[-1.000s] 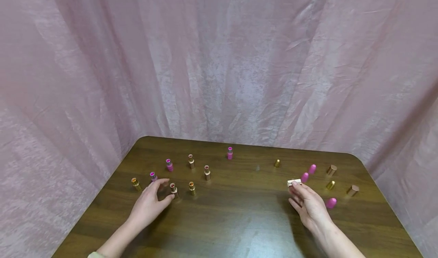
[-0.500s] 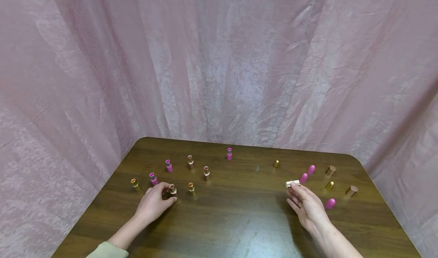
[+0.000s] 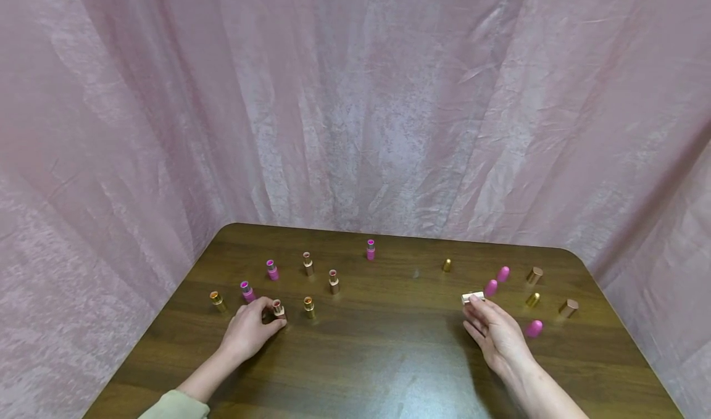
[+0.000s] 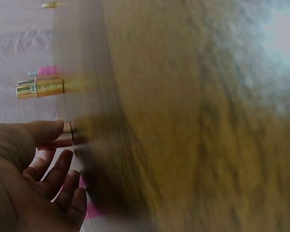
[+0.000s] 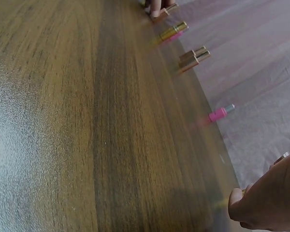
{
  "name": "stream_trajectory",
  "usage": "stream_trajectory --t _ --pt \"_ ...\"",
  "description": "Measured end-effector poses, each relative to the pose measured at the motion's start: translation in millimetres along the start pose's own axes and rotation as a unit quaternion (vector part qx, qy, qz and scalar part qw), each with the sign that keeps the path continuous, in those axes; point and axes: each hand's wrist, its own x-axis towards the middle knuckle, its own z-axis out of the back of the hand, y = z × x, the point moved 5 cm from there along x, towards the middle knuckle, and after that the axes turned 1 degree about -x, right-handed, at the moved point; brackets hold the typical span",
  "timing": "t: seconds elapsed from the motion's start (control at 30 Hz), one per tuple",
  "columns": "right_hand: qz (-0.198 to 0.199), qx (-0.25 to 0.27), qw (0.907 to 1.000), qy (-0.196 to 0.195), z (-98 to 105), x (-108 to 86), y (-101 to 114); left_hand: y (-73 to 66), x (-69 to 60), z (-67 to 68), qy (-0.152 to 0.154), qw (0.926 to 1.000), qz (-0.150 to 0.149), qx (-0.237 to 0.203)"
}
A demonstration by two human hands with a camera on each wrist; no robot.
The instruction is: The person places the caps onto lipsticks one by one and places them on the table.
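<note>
In the head view my left hand [image 3: 249,332] pinches an uncapped rose-gold lipstick tube [image 3: 279,310] between thumb and index finger. The tube stands upright on the table, and the left wrist view shows the other fingers loosely bent beside it. At the right, my right hand [image 3: 497,332] holds a rose-gold lipstick cap [image 3: 473,297] sideways, pinched at the fingertips above the table. A gold tube [image 3: 309,307] stands just right of my left hand, and a pink tube [image 3: 247,291] just behind it. Nearest my right hand is a pink cap [image 3: 491,287].
More open tubes stand on the left half of the wooden table [image 3: 378,345], including a gold one [image 3: 218,300] and a rose-gold one [image 3: 334,281]. Pink, gold and rose-gold caps [image 3: 569,308] are spread at the right. A pink curtain [image 3: 355,98] hangs behind.
My left hand has moved slightly right and closed its thumb and index finger on the rose-gold tube. My right hand has kept holding the cap almost in place.
</note>
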Motion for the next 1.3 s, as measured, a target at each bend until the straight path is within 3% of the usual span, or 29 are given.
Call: stream_trajectory --t 0.2,0.37,0.73,0.97,1.3 --pt "0.000 0.003 1.0000 0.000 -1.6 0.3 0.2 -4.0 -1.2 10.7 -0.004 0.9998 -0.004 -0.021" --pt "0.003 0.005 1.0000 0.001 -3.4 0.3 0.8 -19.8 -1.0 25.7 -0.005 0.9996 -0.015 -0.025" --pt "0.016 0.006 0.9998 0.009 -7.2 -0.4 2.3 -65.2 7.4 40.6 -0.017 0.9947 -0.094 -0.038" --pt "0.025 0.017 0.9995 0.011 -11.7 0.4 4.6 -103.3 16.3 32.8 -0.013 0.9863 -0.162 -0.029" --pt "0.024 0.021 0.9995 0.006 -23.9 1.0 5.9 -155.9 32.2 8.1 0.014 0.9786 -0.203 -0.029"
